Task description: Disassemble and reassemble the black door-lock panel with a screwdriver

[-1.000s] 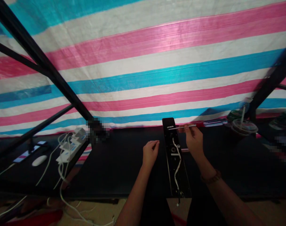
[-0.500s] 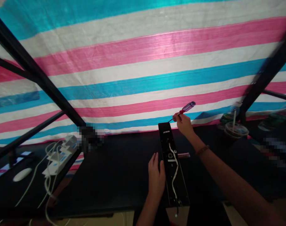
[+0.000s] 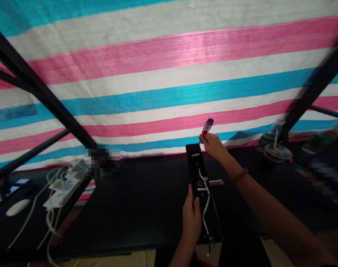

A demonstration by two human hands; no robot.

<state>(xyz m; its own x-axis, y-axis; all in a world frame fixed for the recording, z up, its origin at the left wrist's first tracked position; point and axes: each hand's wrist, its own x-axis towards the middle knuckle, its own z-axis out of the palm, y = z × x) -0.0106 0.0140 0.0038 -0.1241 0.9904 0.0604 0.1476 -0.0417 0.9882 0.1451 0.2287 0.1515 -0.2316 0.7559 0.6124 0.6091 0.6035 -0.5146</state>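
Observation:
A long black panel-like device (image 3: 201, 200) lies lengthwise on the black table, its near end at the front edge. A white cable (image 3: 207, 204) runs along its top and ends in loose wires there. My left hand (image 3: 191, 218) grips the device's left side, thumb on top and fingers along the edge. In my right hand (image 3: 214, 145) is a screwdriver (image 3: 208, 126) with a clear purple-red handle, pinched by its shaft. The handle points up, and the tip is at the device's far right corner; whether it sits in a screw cannot be told.
Another slim clear-handled tool (image 3: 216, 182) lies right of the device. A lidded cup with a straw (image 3: 277, 152) and a plastic bottle (image 3: 277, 129) stand at the back right. White power strips with cables (image 3: 59, 193) and a white mouse (image 3: 18, 207) are at the left.
The screwdriver has swung from a slant to more upright. My left hand has moved from beside the device to holding its edge.

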